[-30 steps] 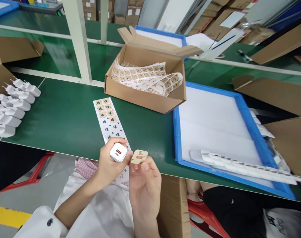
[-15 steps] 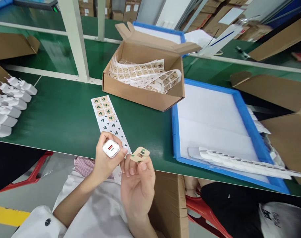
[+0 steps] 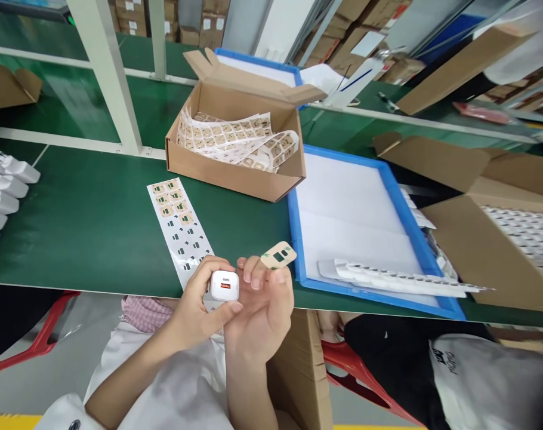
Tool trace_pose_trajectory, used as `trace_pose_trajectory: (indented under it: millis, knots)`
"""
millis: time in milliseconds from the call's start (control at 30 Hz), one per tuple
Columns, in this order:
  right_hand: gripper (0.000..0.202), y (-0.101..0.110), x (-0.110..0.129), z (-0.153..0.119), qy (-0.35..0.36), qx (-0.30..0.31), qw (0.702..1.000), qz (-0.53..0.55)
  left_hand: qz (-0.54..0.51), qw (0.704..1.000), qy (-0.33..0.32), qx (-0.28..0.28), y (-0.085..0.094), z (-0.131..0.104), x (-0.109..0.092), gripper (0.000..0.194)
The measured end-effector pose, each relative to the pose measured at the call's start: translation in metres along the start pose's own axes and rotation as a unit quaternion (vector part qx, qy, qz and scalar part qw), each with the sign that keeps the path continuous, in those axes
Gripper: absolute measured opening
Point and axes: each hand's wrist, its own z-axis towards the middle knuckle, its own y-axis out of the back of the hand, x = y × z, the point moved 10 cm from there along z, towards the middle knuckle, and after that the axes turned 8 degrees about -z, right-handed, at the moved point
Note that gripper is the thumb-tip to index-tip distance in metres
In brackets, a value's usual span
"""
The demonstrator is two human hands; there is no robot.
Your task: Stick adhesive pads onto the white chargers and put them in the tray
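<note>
My left hand [image 3: 204,307] is closed around a white charger [image 3: 224,286], its face with a red port and a slim port turned up toward me. Between thumb and finger, my right hand [image 3: 262,304] pinches a beige sticker [image 3: 278,255] with cut-outs and small green marks. The two hands are side by side at the table's front edge. Behind my left hand lies a white sticker sheet [image 3: 182,230], with several beige stickers at its far end. An open cardboard box [image 3: 227,176] beyond it holds more sticker sheets [image 3: 227,131].
White chargers [image 3: 3,191] stand in rows at the left. At the right is a blue-framed tray [image 3: 298,239] with a row of white pieces [image 3: 383,278]. Another open carton [image 3: 472,251] stands farther right. A person's dark-clothed leg [image 3: 388,346] shows at lower right.
The charger has turned in my left hand, so its ports face differently. My right hand has lifted the sticker slightly up and to the right. The view has shifted right.
</note>
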Motion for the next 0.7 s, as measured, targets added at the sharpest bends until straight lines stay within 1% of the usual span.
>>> trace_pose_trajectory:
  millis: [67,133,300,400,500,600,700]
  knots:
    - [0.041,0.002,0.001,-0.001,-0.004,0.007,1.000,-0.009,-0.018,1.000,0.012,0.003,0.003,0.002,-0.002,0.032]
    - [0.039,0.006,0.004,-0.003,-0.004,0.020,1.000,-0.019,-0.013,1.000,0.001,0.017,0.004,0.002,-0.010,0.031]
    - [0.042,0.017,0.008,-0.010,-0.040,0.052,0.998,-0.026,0.069,0.989,-0.112,0.067,-0.001,0.003,-0.054,0.029]
    - [0.042,0.019,0.012,-0.016,-0.044,0.060,0.997,-0.029,0.085,0.984,-0.130,0.083,-0.002,0.007,-0.068,0.024]
    - [0.045,0.015,0.013,-0.023,-0.041,0.076,0.995,-0.039,0.086,0.986,-0.110,0.096,-0.002,0.010,-0.067,0.025]
    - [0.048,0.009,0.009,-0.030,-0.051,0.097,0.993,-0.041,0.089,0.987,-0.091,0.099,-0.002,0.010,-0.059,0.034]
    - [0.043,0.005,0.002,-0.037,-0.067,0.112,0.991,-0.023,0.098,0.985,-0.097,0.100,-0.002,0.010,-0.056,0.038]
